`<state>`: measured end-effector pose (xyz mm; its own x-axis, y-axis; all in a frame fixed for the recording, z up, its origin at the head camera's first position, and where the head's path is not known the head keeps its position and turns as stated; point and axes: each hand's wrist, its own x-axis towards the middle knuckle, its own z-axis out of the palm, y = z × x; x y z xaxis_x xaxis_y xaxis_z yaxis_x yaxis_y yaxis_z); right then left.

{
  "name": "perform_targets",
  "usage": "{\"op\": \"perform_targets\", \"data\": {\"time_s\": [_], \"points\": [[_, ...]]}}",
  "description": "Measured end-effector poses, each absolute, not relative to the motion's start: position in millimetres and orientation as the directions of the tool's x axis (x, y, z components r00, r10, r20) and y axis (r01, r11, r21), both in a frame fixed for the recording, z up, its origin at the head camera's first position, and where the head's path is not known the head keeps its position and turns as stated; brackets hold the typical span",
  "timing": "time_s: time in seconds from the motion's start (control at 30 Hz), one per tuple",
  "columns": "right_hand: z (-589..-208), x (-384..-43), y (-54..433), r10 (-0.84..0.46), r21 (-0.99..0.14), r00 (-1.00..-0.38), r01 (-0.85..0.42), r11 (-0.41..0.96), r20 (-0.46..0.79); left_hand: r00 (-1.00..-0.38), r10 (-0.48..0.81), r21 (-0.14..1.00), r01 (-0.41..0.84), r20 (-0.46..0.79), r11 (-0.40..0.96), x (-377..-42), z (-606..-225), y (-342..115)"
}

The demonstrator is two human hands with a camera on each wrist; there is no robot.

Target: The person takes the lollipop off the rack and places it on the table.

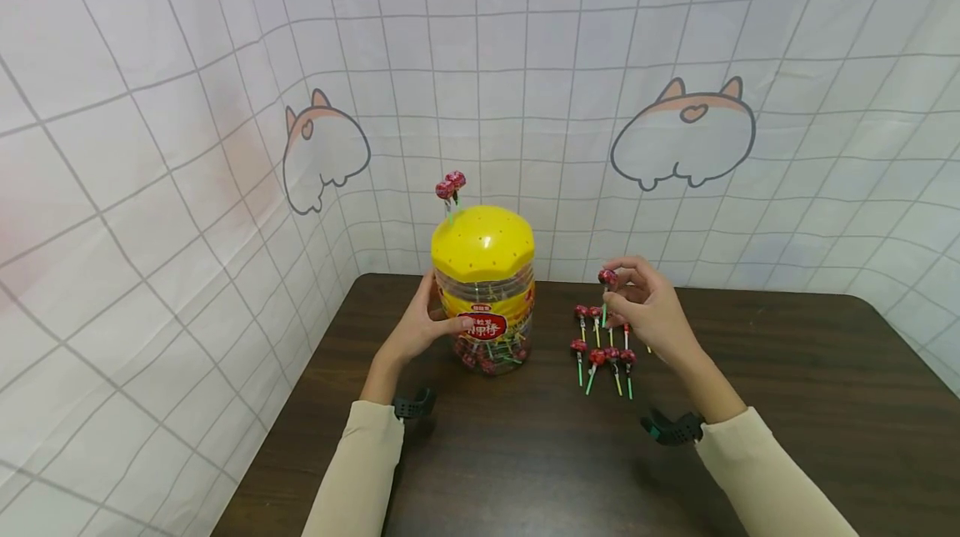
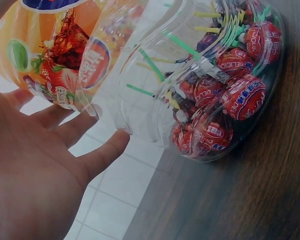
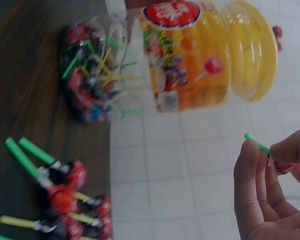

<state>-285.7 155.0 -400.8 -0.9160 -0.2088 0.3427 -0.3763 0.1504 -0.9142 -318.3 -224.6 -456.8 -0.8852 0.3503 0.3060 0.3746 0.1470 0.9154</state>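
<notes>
A clear plastic candy jar (image 1: 491, 303) with a yellow lid (image 1: 482, 243) stands upright on the table. Lollipops (image 2: 245, 97) lie inside at its bottom. My left hand (image 1: 412, 330) holds the jar's left side, thumb across the front label and fingers round the side. Two red-wrapped lollipops (image 1: 451, 184) stick up from the lid's back left edge; small holes dot the lid. To the right of the jar, my right hand (image 1: 654, 313) pinches a lollipop by its green stick (image 3: 257, 143), its red head (image 1: 608, 277) up, above the loose ones.
Several loose lollipops (image 1: 597, 358) lie in two rows on the dark wooden table (image 1: 510, 454), right of the jar; my right hand partly hides the back row. Behind the table hangs a white gridded cloth (image 1: 555, 45) with cartoon animal prints.
</notes>
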Motion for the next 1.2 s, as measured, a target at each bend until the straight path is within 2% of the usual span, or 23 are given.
{"op": "perform_targets", "data": {"time_s": [0.63, 0.97, 1.2], "points": [[-456.2, -271.1, 206.6, -0.123, -0.952, -0.957, -0.278, 0.128, 0.263, -0.883, 0.352, 0.919, 0.374, 0.31, 0.128, -318.4, -456.7, -222.9], [-475.8, -277.8, 217.8, -0.133, -0.947, -0.973, -0.215, 0.24, 0.187, -0.887, 0.344, 0.917, 0.374, 0.308, 0.141, -317.1, -456.0, -224.5], [-486.3, -280.3, 226.9, -0.186, -0.94, -0.977, -0.157, 0.304, 0.104, -0.889, 0.344, 0.917, 0.37, 0.302, 0.149, -316.8, -454.7, -223.9]]}}
